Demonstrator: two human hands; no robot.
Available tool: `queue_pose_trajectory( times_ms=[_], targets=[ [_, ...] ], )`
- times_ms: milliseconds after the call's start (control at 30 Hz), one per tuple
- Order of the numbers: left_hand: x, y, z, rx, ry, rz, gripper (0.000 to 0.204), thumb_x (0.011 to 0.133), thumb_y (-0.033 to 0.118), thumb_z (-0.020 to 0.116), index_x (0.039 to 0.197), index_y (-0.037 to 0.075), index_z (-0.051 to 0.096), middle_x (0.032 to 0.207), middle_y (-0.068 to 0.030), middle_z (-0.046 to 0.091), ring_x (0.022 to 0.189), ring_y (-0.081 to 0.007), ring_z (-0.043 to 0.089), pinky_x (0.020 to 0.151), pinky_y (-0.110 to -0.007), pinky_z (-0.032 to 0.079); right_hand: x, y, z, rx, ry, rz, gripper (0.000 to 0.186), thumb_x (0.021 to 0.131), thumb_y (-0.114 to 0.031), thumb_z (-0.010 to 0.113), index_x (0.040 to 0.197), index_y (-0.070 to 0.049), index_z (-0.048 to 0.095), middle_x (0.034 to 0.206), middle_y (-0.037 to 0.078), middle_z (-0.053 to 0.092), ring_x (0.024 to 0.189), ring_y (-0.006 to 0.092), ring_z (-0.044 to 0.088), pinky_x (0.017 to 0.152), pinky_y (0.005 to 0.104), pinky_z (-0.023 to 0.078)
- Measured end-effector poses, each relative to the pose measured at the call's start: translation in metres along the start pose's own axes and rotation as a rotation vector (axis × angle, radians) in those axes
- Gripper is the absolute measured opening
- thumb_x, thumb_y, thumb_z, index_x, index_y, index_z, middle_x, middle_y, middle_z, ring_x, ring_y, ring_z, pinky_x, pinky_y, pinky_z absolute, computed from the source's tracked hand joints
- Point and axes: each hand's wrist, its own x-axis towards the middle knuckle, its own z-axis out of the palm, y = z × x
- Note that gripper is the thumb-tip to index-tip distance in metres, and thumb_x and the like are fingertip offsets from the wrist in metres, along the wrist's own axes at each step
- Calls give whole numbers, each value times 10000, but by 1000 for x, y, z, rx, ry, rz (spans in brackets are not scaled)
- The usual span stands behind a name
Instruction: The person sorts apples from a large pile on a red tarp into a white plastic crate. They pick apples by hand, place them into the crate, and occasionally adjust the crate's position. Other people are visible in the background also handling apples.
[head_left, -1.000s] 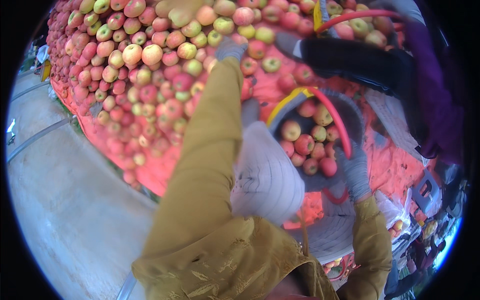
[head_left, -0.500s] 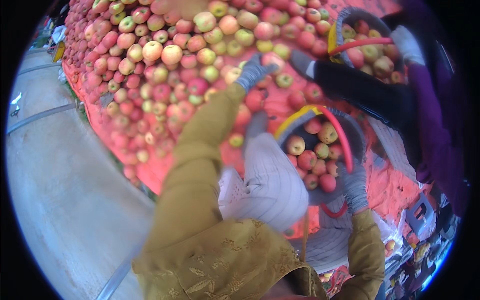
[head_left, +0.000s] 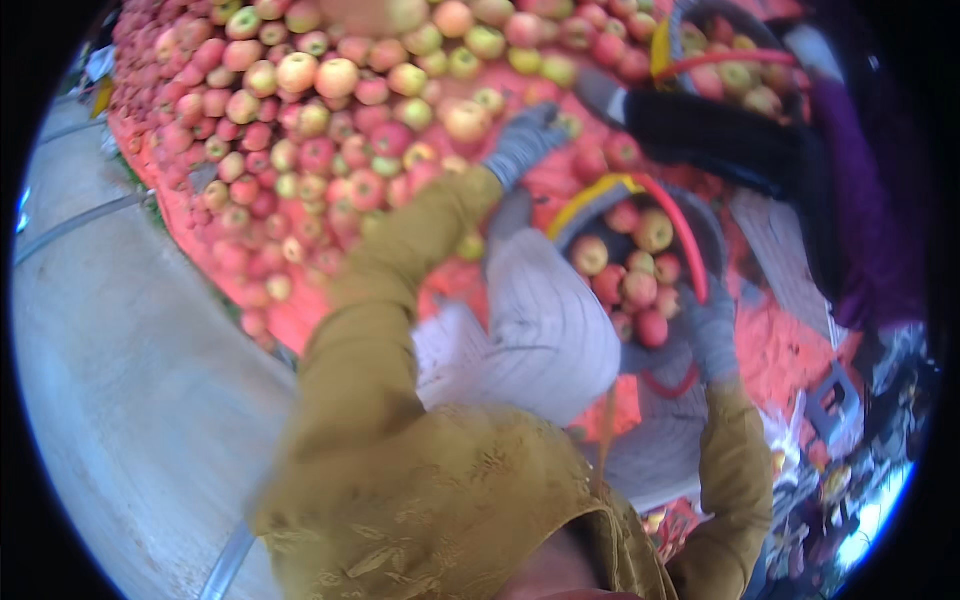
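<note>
My left hand (head_left: 528,146), in a grey glove, reaches out over the edge of the apple heap (head_left: 340,130). Its fingertips lie against a yellow-green apple (head_left: 570,125), partly hidden by them. Blur hides whether the fingers close round it. My right hand (head_left: 712,325), gloved too, grips the near right rim of a dark bucket (head_left: 705,225) that has a yellow band and a red handle (head_left: 680,235). Several red and yellowish apples (head_left: 640,270) lie in this bucket. It stands against my legs in pale striped trousers.
A second bucket (head_left: 660,50) of apples stands at the far right, beside another person's dark leg (head_left: 710,130) and purple sleeve (head_left: 850,190). Red sheeting (head_left: 770,330) lies under the apples. Grey paving (head_left: 130,330) runs along the left. A grey-blue crate (head_left: 835,400) lies at right.
My left hand has moved down and right from above a pink apple to the yellow-green one, its fingers no longer clearly spread. My right hand stays at the bucket rim. The whole view has shifted.
</note>
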Motion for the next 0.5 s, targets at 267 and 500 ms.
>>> queue_pose_trajectory(
  times_ms=[267, 500],
  targets=[
    [53, -42, 67, 907, -382, 552, 799, 670, 297, 737, 1354, 126, 362, 1327, -115, 443, 1236, -278, 417, 1032, -485, 287, -5, -27, -4, 64, -11, 39, 214, 835, -185, 629, 970, -22, 597, 718, 164, 601, 650, 295, 602, 614, 362, 462],
    [43, -46, 105, 933, -531, 371, 873, 618, 394, 764, 1351, 113, 382, 1290, -139, 481, 1251, -313, 395, 1079, -497, 192, -6, -24, -3, 25, -5, 11, 209, 845, -188, 620, 971, -23, 597, 750, 192, 610, 691, 337, 608, 636, 376, 466]
  ],
)
